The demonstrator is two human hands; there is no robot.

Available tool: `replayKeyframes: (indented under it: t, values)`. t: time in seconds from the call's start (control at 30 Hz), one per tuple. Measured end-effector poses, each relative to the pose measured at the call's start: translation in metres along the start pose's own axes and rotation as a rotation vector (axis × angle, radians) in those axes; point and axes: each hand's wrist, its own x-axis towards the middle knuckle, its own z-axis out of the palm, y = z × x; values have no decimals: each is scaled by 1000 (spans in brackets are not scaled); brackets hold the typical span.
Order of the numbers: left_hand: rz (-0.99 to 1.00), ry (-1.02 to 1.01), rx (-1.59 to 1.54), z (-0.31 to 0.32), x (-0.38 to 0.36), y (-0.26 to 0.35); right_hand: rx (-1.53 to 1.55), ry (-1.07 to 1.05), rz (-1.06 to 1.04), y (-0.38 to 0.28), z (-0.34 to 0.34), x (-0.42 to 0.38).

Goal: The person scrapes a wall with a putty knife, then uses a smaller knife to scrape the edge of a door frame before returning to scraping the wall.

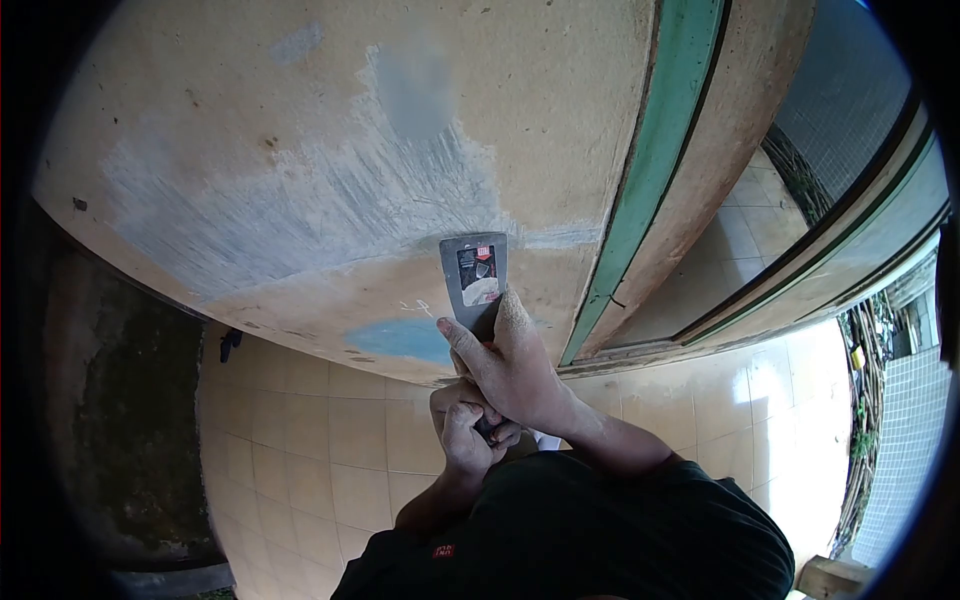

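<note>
A flat grey scraper blade [482, 262] with a dark, red and white label rests against the beige wall [560, 110], at the lower edge of a scratched pale grey patch [330, 210]. My right hand [515, 365] is wrapped round the lower part of the scraper, with the thumb along its left side. Just below it, my left hand [468, 435] is closed round a dark object that looks like the end of the handle; the fingers partly cover it. Both hands have pale dust on them. A light blue patch [400, 340] lies left of the scraper.
A green vertical frame strip [670, 130] and a brown wooden post [735, 110] stand right of the wall, beside a glass pane [850, 70]. Beige floor tiles [300, 420] lie below. A dark mossy strip [140, 400] is at the left.
</note>
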Motion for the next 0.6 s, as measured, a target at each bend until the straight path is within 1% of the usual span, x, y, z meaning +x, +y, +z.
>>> replayKeyframes:
  t: [0.13,0.2,0.3,0.43,0.53,0.6]
  values:
    - [30,-35,-32,-2,5,1,-63,0,-23,1,0,1]
    - [40,-70,14,-1,5,4,-6,-7,-18,-1,1,1]
    - [61,-42,4,4,2,2,-20,-3,15,-2,0,-1]
    - [39,-93,-3,8,0,1,-9,26,-4,-4,-2,-4]
    - [14,-74,-14,6,5,0,-7,43,-12,-3,-4,-1]
    - [23,-86,-41,3,10,1,-67,5,3,-9,-5,3]
